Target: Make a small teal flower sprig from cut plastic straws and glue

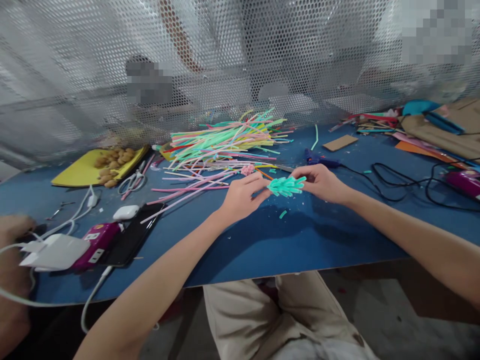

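How the right hand (322, 184) meets the turquoise bundle (286, 187) is too small to tell. The left edge cuts off another person's arm (13, 250), the right a magenta object (465, 183); pixelation blurs 2 patches (149, 82) at the perforated screen (225, 60).

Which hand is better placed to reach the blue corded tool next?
Probably the right hand: it is just in front of the blue corded tool, while the left hand is farther off, across the turquoise piece. The left could hold that piece meanwhile.
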Available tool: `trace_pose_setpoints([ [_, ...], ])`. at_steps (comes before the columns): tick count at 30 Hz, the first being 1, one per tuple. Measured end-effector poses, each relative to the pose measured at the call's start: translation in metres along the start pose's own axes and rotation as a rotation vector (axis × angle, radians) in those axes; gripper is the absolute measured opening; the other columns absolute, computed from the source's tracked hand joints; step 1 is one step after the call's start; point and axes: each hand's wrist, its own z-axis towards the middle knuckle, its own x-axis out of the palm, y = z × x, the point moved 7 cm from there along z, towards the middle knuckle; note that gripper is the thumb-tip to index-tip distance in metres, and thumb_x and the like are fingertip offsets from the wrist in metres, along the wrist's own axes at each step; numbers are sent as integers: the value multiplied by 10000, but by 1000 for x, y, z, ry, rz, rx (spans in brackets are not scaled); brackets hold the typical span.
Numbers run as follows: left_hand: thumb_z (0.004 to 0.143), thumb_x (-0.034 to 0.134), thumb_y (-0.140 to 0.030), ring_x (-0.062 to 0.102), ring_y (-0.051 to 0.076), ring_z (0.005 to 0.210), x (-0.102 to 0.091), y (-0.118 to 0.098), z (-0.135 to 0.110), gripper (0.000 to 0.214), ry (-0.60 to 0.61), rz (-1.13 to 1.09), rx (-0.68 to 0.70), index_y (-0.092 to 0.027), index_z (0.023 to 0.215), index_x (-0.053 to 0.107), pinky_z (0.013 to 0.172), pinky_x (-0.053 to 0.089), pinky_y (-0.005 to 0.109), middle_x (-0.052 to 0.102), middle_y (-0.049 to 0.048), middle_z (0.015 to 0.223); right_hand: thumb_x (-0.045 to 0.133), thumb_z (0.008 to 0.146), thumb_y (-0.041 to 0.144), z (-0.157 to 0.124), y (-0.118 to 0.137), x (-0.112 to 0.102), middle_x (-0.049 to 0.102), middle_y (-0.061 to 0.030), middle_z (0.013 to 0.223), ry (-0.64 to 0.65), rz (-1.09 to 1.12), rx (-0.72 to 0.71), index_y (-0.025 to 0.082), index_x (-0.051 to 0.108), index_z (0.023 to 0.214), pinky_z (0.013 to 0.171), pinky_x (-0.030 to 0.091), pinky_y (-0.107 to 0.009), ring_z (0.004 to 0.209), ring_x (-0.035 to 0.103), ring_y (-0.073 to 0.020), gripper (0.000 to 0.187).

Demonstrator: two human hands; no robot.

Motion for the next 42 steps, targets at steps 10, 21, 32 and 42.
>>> trace_pose_setpoints([
  [10, 1044, 506, -334, 627, 136, 751, 13, -3, -1, 243, 140, 2, -15, -194, 1024, 704, 673, 440, 241, 669, 41, 851, 832, 754, 405, -1, -4, 15, 711, -14, 881, 109, 168, 91, 191, 682, 961, 702, 502, -267, 734, 620, -127, 334],
  [21, 1036, 530, -368, 592, 120, 697, 18, -3, -2, 257, 152, 2, -18, -190, 988, 709, 624, 398, 230, 636, 22, 806, 838, 703, 337, 0, -1, 22, 713, -22, 879, 126, 175, 140, 179, 689, 925, 650, 481, -259, 739, 628, -139, 310],
  [32, 997, 582, -468, 556, 138, 654, 10, 3, 2, 309, 50, -15, -115, -172, 953, 657, 629, 417, 259, 619, 21, 753, 764, 784, 383, 0, -9, 19, 682, 10, 802, 96, 168, 151, 198, 734, 894, 667, 471, -271, 707, 567, -124, 217],
  [42, 1073, 410, -396, 688, 176, 796, 5, 16, 0, 337, 128, 102, -233, -177, 1219, 622, 764, 493, 271, 730, 46, 874, 769, 828, 402, -1, -3, -46, 743, -39, 925, -388, 91, -10, 230, 779, 971, 757, 556, -333, 814, 654, -169, 224],
])
